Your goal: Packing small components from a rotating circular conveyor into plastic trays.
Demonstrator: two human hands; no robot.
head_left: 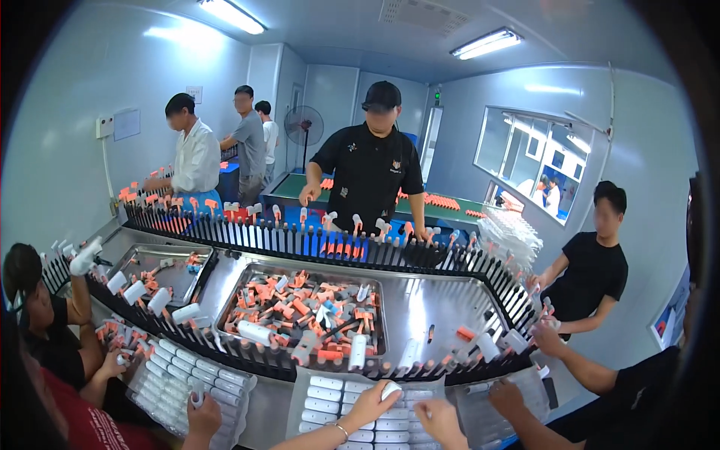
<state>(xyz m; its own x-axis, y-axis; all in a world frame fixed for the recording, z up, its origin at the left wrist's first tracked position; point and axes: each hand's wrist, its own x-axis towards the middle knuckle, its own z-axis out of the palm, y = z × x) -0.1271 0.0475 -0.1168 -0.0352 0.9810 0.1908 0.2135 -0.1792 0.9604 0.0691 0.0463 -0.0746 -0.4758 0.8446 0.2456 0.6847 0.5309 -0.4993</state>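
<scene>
My left hand [369, 409], with a bracelet at its wrist, is closed around a white rounded plastic shell [390, 391]. Just to its right, my right hand [441, 421] hovers over the same tray with its fingers curled in. Whether anything is between those fingers is hidden. Below both hands lies a pale plastic tray [295, 411] with rows of white oblong plastic shells [325, 394]. Beyond it runs a curved line of black upright pegs [277, 361], some carrying white shells [358, 351] and orange parts.
A metal pan [379, 300] heaped with orange and grey parts sits inside the peg loop. Co-workers' hands work at a tray of shells [187, 375] on my left and another tray [480, 409] on my right. A person in black [367, 172] stands across the line.
</scene>
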